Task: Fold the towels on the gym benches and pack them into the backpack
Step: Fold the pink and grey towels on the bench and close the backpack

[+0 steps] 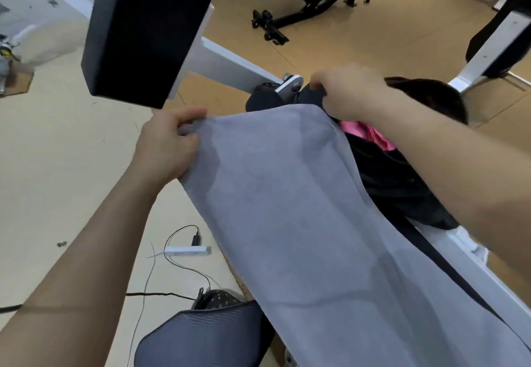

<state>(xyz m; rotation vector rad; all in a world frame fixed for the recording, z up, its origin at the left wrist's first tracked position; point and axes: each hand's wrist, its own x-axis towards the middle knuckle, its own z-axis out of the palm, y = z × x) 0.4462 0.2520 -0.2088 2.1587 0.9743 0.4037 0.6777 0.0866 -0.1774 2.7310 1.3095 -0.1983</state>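
Now a wide grey terry towel (301, 194) hangs stretched between two bare hands, centre frame.
The left hand (168, 145) pinches the towel's upper left corner, its fingers (186, 121) curled tight on the cloth. The right hand (349, 92) grips the upper right corner, fingers clamped on it, just above the open black fabric backpack (402, 171). That backpack lies on the white-framed desk (465, 251) at right of frame, with a bright pink cloth (370, 134) showing in its mouth. The towel drapes toward the lower right, covering part of the backpack.
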